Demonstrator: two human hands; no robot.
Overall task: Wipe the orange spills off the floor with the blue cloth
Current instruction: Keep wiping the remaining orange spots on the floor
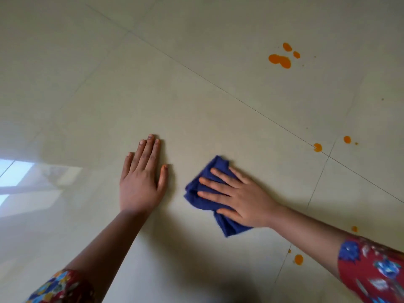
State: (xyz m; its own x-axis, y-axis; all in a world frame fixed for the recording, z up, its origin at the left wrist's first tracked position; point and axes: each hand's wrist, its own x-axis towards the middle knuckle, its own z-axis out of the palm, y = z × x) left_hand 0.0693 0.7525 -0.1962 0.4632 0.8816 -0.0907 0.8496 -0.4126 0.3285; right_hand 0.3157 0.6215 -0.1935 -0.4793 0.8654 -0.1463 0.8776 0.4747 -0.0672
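Left hand (141,180): my fingers straight, palm flat on the floor (196,95), holding nothing.
Right hand (238,199): my fingers spread, pressing the cloth (207,199) to the floor.
Cloth: crumpled, just right of my left hand.
Spills (281,60): orange drops well apart from the cloth, far right; smaller ones nearer my right arm.

You see soft, even daylight on the pale floor (196,95); a bright window reflection (19,178) glares near the left edge; faint shadows lie beside your left hand (142,182) and under both forearms; a darker shadow sits at the bottom edge; the right sleeve (371,272) is blurred.
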